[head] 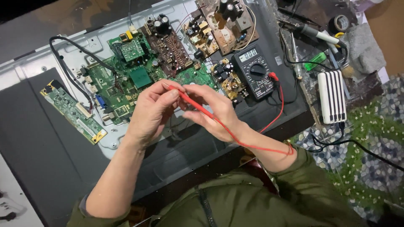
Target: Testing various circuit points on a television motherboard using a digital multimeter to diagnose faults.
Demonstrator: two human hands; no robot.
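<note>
My left hand and my right hand meet over the back of an opened flat screen set, both pinching a red test probe whose metal tip points left past my left fingers. Its red lead runs along my right forearm and loops back up to a black digital multimeter lying on the set. Under my hands sits a green main circuit board. A brown power board lies beside it.
A small green strip board lies at the left on the dark panel. At the right are a soldering iron, a white power bank, a tape roll and black cables.
</note>
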